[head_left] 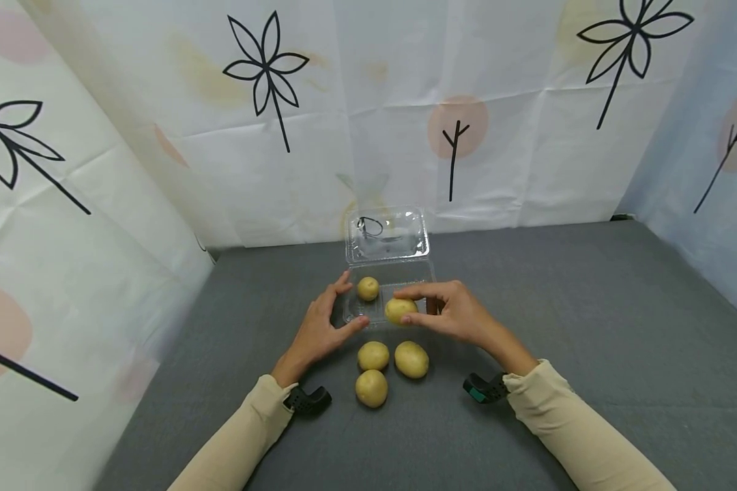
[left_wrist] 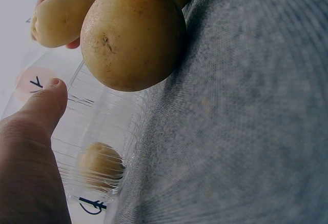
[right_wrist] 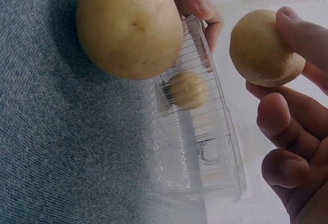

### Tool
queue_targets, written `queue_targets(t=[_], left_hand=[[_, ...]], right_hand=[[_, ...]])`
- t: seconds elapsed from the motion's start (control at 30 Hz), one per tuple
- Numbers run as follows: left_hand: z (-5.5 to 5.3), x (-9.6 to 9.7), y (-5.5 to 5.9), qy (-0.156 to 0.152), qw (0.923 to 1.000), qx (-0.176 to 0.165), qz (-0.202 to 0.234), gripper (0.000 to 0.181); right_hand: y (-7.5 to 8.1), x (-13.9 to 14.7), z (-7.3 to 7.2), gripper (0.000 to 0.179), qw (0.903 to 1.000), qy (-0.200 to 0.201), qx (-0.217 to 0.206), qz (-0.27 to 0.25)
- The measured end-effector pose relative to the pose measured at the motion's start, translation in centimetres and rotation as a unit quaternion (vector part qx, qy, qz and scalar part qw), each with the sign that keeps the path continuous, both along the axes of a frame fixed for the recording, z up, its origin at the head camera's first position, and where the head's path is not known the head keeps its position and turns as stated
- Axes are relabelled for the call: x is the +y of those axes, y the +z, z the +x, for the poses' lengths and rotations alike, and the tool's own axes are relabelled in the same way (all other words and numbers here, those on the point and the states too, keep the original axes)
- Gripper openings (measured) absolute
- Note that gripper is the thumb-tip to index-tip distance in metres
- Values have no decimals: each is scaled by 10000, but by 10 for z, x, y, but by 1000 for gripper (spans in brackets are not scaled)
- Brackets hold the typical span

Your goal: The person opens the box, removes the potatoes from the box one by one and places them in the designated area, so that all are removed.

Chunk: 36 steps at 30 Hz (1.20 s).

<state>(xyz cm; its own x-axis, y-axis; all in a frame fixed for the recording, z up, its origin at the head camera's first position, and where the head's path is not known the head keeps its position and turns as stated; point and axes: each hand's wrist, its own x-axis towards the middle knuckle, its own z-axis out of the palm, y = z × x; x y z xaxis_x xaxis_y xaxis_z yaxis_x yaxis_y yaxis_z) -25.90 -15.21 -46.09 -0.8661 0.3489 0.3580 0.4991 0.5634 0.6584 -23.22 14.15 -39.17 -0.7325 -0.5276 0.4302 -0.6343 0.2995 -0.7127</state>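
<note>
Clear container [head_left: 400, 273] (edges partly behind both hands [head_left: 460, 312])

Container [head_left: 400, 273], potatoes [head_left: 371, 389] (three) on grey cloth [head_left: 559, 307]

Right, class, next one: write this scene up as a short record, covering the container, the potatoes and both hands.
Container: clear plastic box, lid open
Inside: one potato
On grey cloth: three potatoes
Right hand: pinches a raised potato
Left hand: thumb and fingers spread beside the box; contact unclear
Total potatoes: five
</note>
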Motion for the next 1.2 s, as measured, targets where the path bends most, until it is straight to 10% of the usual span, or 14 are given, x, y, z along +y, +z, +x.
queue_targets(t=[1.2], left_hand=[[-1, 0, 0, 36, 10000, -33, -14, 90]], right_hand=[[3, 6, 1, 34, 9891, 961, -1015, 463]])
